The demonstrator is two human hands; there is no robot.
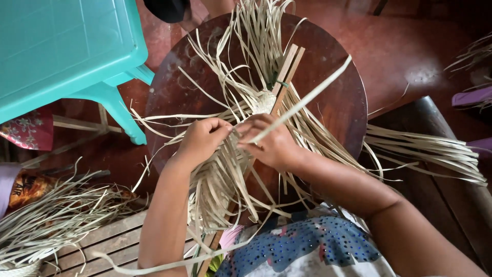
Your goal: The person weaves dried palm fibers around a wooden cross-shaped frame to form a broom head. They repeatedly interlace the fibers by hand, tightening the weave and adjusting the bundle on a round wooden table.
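We note a round dark wooden table [338, 102], its top spread with pale dried leaf strips [256, 31] fanning from a woven patch [264, 100] at centre. A teal plastic stool [66, 51] stands off its left edge. Left hand [202, 138] and right hand [271, 143] both pinch strips near the table's front edge.

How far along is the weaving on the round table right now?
Early, by the look of it. Done: only a small woven patch shows at the middle of the pale strips. In hand: the left hand and right hand meet just below it, the right pinching one strip that angles up over the round wooden table. Left: most strips fan out loose, unwoven.
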